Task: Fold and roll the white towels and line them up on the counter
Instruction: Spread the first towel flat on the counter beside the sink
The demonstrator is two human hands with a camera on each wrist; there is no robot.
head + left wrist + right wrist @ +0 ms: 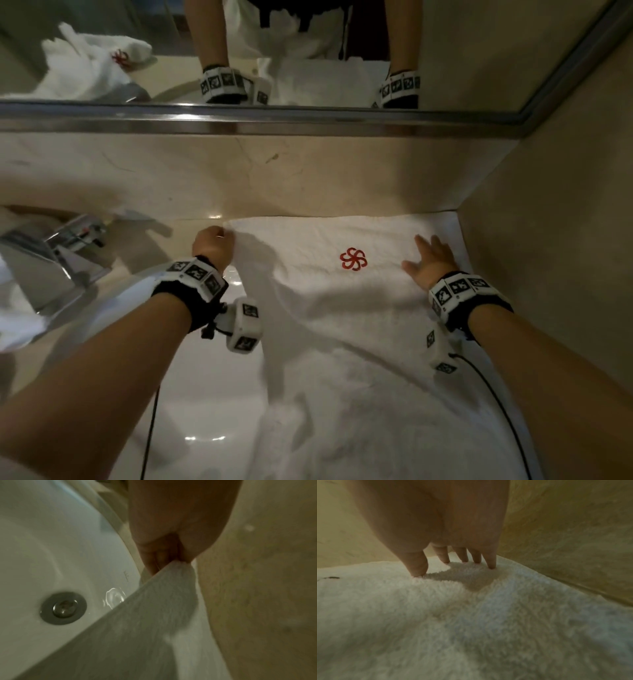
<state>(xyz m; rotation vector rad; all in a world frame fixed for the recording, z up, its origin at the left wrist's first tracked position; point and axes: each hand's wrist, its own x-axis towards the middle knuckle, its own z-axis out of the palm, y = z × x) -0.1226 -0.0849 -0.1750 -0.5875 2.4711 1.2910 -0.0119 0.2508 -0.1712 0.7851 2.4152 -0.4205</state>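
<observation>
Nearest, the towel lies spread out on the counter, and its near end goes out of the picture at the bottom. Its left edge hangs over the white sink, so that side has nothing firm under it. A bit farther, the right hand lies flat on the towel with its fingers spread wide, tips touching the fluffy cloth. I think it is there to pin the right side down so the towel does not slide. At about the same depth, the left hand is curled tight and pinches the far left corner of the towel. It looks like it is pulling that corner to make the cloth flat and straight before any fold. No fold or roll shows yet, so the job seems to be at its start. A red flower mark sits on the towel between the two hands. On the left stands a shiny tap. The right side of the towel lies just beside the tan wall. Past the towel the counter is smooth pale stone. Farthest is a mirror with a metal frame, and in it you can see both wrists and a bunched pile of white towels.
</observation>
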